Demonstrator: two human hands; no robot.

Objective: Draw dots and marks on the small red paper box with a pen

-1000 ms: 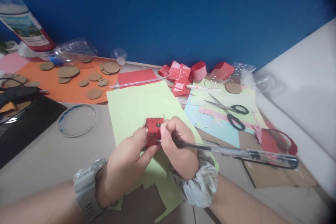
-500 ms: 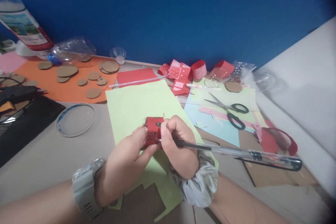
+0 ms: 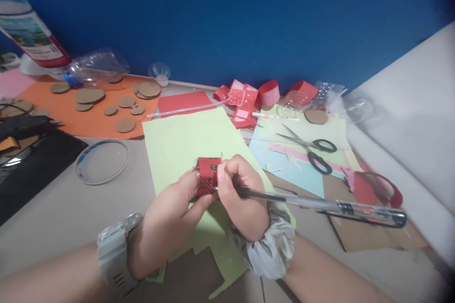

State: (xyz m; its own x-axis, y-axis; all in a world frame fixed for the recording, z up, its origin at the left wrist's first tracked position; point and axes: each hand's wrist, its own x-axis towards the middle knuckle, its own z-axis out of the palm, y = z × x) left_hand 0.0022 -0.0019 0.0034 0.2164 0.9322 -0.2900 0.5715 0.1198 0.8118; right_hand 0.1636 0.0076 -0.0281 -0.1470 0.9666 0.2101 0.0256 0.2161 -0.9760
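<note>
Your left hand (image 3: 167,227) has its fingers curled around a small red cylinder (image 3: 206,175), with thumb below and the other fingers at its left end; the cylinder lies on its side, bears a black checked patch and a dark round spot, and sits in front of you over the light green sheet (image 3: 185,137); whether it touches that sheet you cannot tell.

Your right hand (image 3: 245,199) has its fingers closed on a clear-barrelled pen (image 3: 320,203), thumb and forefinger pinched against the cylinder's right end; the pen's point meets the cylinder's lower right edge, while its barrel slants out to the right; you wear a grey watch (image 3: 115,246) on the left wrist and a grey scrunchie (image 3: 275,253) on the right.

To the right, scissors (image 3: 320,164) lie with blades apart on coloured paper; left of the green sheet, a roll of tape (image 3: 84,154) rests flat on the surface (image 3: 71,220); beyond it, cardboard discs (image 3: 89,95) are scattered over an orange sheet (image 3: 88,120), with a clear plastic bottle (image 3: 101,64) on its side behind them.
</note>
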